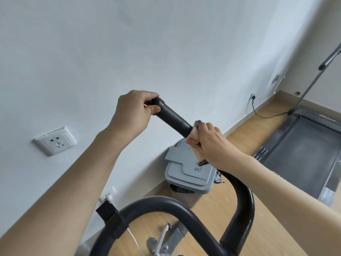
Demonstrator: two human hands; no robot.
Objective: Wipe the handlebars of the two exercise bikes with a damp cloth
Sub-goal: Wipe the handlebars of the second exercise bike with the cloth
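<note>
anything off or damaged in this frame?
Nothing looks damaged or spilled. Left hand steadies the end of the handlebar grip; right hand presses the cloth around it. One quirk: black bin liner bunches out under the grey bin's lid.

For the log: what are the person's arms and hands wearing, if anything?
Nothing shows on them. Both forearms are bare, with no sleeve in view, and the left hand and right hand have no gloves, rings, watch or wristband visible.
</note>
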